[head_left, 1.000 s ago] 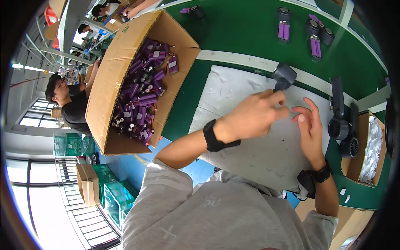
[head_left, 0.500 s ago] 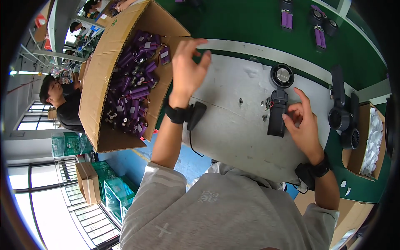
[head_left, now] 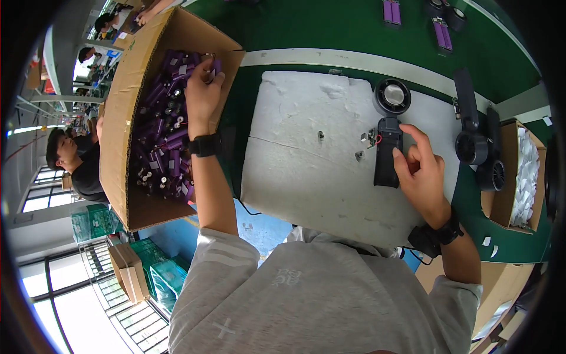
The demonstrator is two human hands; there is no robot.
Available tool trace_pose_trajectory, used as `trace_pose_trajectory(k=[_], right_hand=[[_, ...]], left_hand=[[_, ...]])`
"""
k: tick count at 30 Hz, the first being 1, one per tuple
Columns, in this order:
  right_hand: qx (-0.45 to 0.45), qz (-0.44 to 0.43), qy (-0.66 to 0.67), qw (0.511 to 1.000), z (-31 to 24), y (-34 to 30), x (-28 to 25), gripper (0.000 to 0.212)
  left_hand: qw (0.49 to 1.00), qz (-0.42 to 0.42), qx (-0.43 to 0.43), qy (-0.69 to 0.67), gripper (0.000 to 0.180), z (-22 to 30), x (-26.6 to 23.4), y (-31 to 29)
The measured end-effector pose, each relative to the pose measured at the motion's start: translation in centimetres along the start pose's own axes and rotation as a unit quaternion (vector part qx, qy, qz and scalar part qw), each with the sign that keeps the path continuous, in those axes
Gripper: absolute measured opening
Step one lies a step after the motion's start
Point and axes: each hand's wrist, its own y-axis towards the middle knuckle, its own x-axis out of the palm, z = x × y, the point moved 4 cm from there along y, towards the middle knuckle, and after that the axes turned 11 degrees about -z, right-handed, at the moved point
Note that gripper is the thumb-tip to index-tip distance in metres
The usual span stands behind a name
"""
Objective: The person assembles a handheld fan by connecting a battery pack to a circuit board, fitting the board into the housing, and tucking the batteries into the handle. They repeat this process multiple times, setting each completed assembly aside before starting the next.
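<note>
My left hand [head_left: 203,97] is inside the cardboard box [head_left: 121,153], its fingers closed on a purple battery pack [head_left: 217,66] near the box's far right side. Many more purple battery packs [head_left: 158,144] with wires lie heaped in there. On the white foam mat [head_left: 306,183] lies a black handheld fan [head_left: 387,162], its round head pointing away from me. A small circuit board [head_left: 368,138] with red wire sticks out at its left side. My right hand [head_left: 423,177] is at the fan's right edge, thumb and index finger apart, fingertips at the handle.
Small dark parts [head_left: 359,156] lie on the mat. Black fan bodies [head_left: 471,141] and a small carton of white pieces [head_left: 526,177] stand to the right. Purple cell pairs [head_left: 442,35] lie on the green bench beyond. A person [head_left: 73,159] is behind the box at left.
My left hand has moved left from above the mat's edge into the box and closed on a battery pack. My right hand has come closer to the fan's handle. The view has shifted slightly.
</note>
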Motion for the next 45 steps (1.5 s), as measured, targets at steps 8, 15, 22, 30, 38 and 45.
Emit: trace_pose_trajectory(k=[8, 15, 22, 30, 38, 45], right_hand=[[-0.097, 0.133, 0.520, 0.838, -2.3, 0.8, -0.6, 0.031], [-0.074, 0.103, 0.223, 0.967, 0.4, 0.2, -2.0, 0.016], [-0.212, 0.127, -0.006, 0.969, -1.6, 1.9, -1.2, 0.028], [-0.184, 0.087, -0.058, 0.977, -1.6, 2.1, -1.4, 0.033], [-0.167, 0.034, -0.085, 0.982, -1.7, 1.9, -1.0, 0.033], [-0.167, 0.059, -0.078, 0.981, -1.5, 1.7, -1.2, 0.033]], left_hand=[[0.888, -0.302, 0.238, -0.253, 0.075, 19.4, 6.9, -13.3], [0.892, -0.382, 0.220, -0.103, 0.049, 18.7, 13.6, -12.3], [0.855, -0.395, 0.276, -0.190, 0.038, 18.9, 15.2, -11.3], [0.828, -0.405, 0.280, -0.270, 0.024, 17.8, 15.1, -10.0], [0.822, -0.378, 0.338, -0.260, 0.030, 17.4, 15.0, -10.0], [0.823, -0.383, 0.299, -0.295, 0.033, 17.3, 15.1, -10.5]])
